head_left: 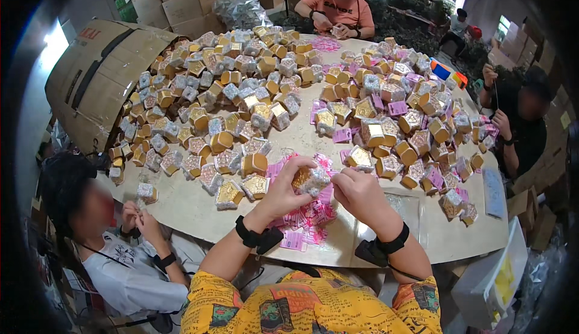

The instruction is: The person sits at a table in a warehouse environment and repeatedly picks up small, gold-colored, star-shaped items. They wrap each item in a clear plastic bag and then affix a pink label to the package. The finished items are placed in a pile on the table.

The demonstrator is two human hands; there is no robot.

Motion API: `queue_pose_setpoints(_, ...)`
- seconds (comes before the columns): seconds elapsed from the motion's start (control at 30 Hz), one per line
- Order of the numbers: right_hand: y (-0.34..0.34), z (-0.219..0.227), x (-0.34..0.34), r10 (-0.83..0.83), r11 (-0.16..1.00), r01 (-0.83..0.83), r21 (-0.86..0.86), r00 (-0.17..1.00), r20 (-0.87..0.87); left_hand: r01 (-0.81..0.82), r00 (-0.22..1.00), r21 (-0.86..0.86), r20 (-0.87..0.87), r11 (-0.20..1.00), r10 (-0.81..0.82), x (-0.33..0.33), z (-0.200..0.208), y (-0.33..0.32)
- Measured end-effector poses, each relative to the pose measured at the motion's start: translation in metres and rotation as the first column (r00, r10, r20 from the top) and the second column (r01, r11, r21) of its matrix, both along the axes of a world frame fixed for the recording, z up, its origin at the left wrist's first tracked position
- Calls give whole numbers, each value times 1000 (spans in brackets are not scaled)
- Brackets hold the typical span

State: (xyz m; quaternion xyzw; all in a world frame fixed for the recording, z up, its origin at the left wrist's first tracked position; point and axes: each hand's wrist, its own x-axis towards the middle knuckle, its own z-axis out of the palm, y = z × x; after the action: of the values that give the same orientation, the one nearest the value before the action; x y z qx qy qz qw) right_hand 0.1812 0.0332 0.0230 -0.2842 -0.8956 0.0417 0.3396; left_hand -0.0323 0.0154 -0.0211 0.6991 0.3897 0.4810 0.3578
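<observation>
My left hand is wrapped round a small house-shaped ornament with gold sides and a white glittery edge, held above the table. Close against its right side, my right hand is pinched closed; whatever lies between its fingertips is too small to make out. Below both hands spreads a heap of pink tags. A gold and white ornament stands on the table to the left of my left wrist, beside several similar ones.
Large piles of ornaments cover the table, with pink tags among the right-hand ones. A cardboard box lies tipped at the left. People work at the left, far side and right. A clear plastic sheet lies near my right hand.
</observation>
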Motion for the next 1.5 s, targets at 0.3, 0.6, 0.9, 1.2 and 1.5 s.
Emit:
queue_pose_setpoints(0.3, -2, 0, 2, -17, 1000, 17, -1, 999, 39, -28, 998, 11, -58, 1000, 28, 3, 2, -2)
queue_pose_setpoints(0.6, -4, 1, 2, -9, 999, 10, -31, 999, 33, -63, 963, 168, -248, 984, 104, 3, 6, -4)
queue_pose_setpoints(0.9, -7, -1, 2, -47, 992, 55, -114, 997, 66, -105, 945, 201, -286, 974, 161, 12, 16, -11)
queue_pose_setpoints(1.2, -4, 16, 13, -68, 743, -77, -665, 980, -189, -105, 955, 194, -255, 975, 154, 15, 19, -13)
queue_pose_setpoints(1.5, 10, 0, 22, -132, 354, -273, -895, 932, -337, -50, 954, 217, -280, 975, 111, 19, 20, -19)
